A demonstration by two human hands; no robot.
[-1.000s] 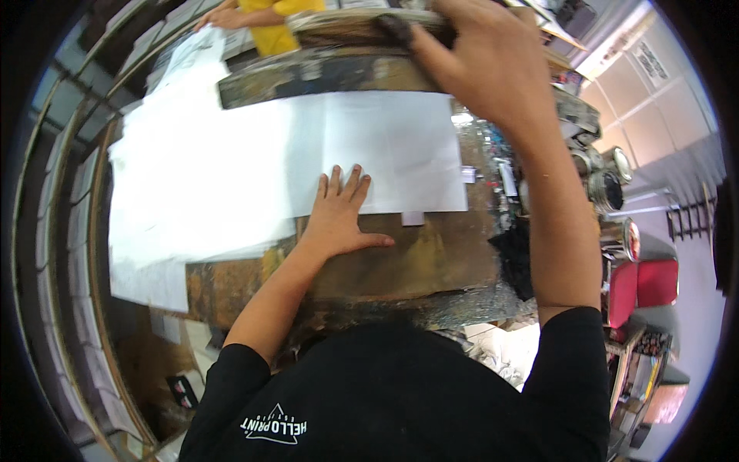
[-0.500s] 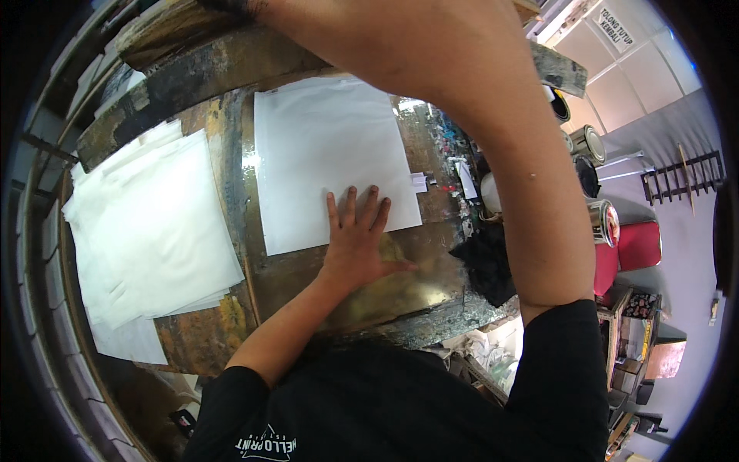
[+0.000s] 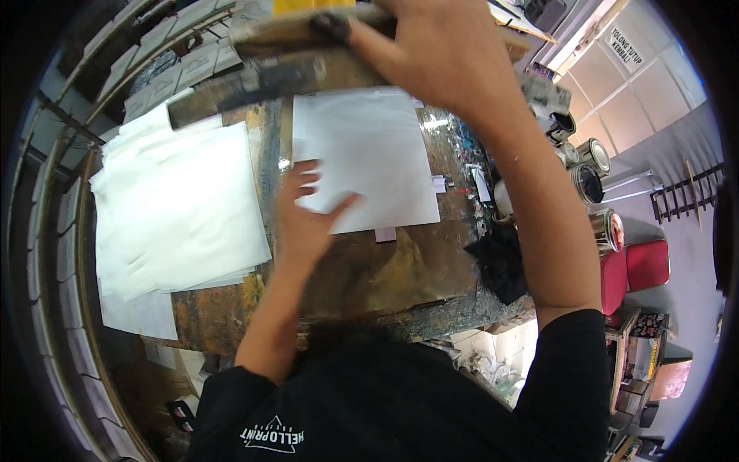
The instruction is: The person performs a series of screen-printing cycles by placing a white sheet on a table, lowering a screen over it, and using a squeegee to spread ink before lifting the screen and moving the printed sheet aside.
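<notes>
Gripping wooden frame (image 3: 308, 46), right hand (image 3: 439, 54); paint cans (image 3: 589, 181) beside.

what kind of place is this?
Likely a screen-printing workshop: the right hand grips a wooden frame above a white sheet on an ink-stained table, with paint cans and a paper stack nearby.

Bright, even daylight comes from the upper right. The white sheet (image 3: 369, 158) is nearly blown out, and wet glare glints on the bench (image 3: 385, 277). The raised right hand (image 3: 439, 54) is motion-blurred. Fisheye bending and black vignette ring the edges.
</notes>
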